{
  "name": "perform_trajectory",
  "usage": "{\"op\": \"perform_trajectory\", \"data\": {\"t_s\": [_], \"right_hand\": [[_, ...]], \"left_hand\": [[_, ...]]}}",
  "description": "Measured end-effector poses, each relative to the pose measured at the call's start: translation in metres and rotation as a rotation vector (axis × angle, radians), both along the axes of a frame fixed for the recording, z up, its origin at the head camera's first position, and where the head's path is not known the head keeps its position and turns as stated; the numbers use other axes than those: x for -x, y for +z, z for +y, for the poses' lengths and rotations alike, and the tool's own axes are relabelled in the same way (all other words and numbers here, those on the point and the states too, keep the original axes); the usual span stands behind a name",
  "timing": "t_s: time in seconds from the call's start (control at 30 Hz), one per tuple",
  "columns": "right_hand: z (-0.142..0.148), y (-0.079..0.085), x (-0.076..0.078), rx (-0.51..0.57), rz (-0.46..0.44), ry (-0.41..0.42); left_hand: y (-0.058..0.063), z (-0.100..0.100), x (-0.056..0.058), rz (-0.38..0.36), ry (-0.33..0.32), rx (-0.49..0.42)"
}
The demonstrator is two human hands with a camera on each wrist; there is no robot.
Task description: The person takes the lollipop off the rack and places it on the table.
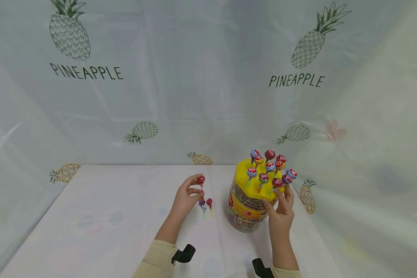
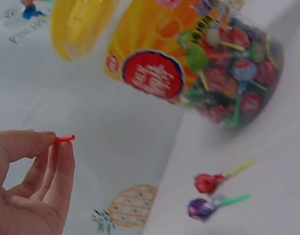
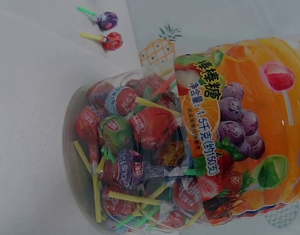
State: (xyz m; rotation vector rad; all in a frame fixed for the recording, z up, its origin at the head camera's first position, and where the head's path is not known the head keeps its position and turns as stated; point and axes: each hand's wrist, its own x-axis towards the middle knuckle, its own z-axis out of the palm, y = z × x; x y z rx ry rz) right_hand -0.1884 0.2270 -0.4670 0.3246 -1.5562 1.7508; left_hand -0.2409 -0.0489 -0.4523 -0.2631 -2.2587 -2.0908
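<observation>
My left hand (image 1: 187, 195) pinches a red-wrapped lollipop (image 1: 201, 180) above the table; in the left wrist view the end of its red stick (image 2: 65, 138) pokes out past thumb and fingers. A clear plastic candy jar (image 1: 244, 212), full of wrapped lollipops, stands to the right. Its yellow lid (image 1: 242, 173) carries several lollipops (image 1: 263, 178) upright with sticks down in it. My right hand (image 1: 281, 210) grips the jar at the lid's near right rim, thumb in front, fingers at the side. Below my left hand lie a purple lollipop (image 1: 202, 203) and a red lollipop (image 1: 209, 202).
A white cloth covers the table (image 1: 125, 216). Behind it and at the right hangs a pale curtain (image 1: 201, 77) printed with pineapples. The jar stands toward the table's right edge. Black wrist mounts (image 1: 184, 254) sit at both sleeves.
</observation>
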Motion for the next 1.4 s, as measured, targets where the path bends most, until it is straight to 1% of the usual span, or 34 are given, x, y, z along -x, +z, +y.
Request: {"op": "perform_trajectory", "data": {"t_s": [0.17, 0.37, 0.47, 0.57, 0.67, 0.8, 0.93, 1.03, 1.1, 1.23, 1.4], "right_hand": [[0.001, 0.001, 0.001, -0.006, -0.016, 0.002], [0.001, 0.001, 0.000, -0.015, -0.034, -0.013], [0.000, 0.001, -0.001, -0.014, -0.042, -0.016], [0.000, 0.000, 0.000, -0.009, -0.037, -0.011], [0.000, 0.000, 0.000, -0.004, -0.035, -0.010], [0.000, 0.000, -0.001, 0.000, -0.052, -0.019], [-0.001, 0.000, -0.002, 0.001, -0.066, -0.026], [-0.001, 0.000, -0.002, 0.002, -0.066, -0.026], [-0.001, 0.000, -0.002, 0.003, -0.061, -0.022], [-0.001, 0.000, -0.002, 0.003, -0.049, -0.013], [0.000, 0.000, -0.002, 0.002, -0.042, -0.011]], "left_hand": [[-0.023, -0.006, 0.004, -0.072, 0.044, 0.024], [-0.051, -0.013, 0.008, -0.154, 0.055, 0.034], [-0.064, -0.016, 0.010, -0.167, 0.063, 0.043], [-0.074, -0.018, 0.014, -0.185, 0.070, 0.060], [-0.082, -0.018, 0.017, -0.190, 0.075, 0.120], [-0.091, -0.018, 0.020, -0.196, 0.080, 0.205], [-0.098, -0.017, 0.021, -0.169, 0.075, 0.253], [-0.102, -0.017, 0.020, -0.144, 0.063, 0.273], [-0.104, -0.017, 0.020, -0.140, 0.060, 0.283], [-0.108, -0.017, 0.020, -0.143, 0.061, 0.299], [-0.111, -0.017, 0.023, -0.169, 0.064, 0.320]]}}
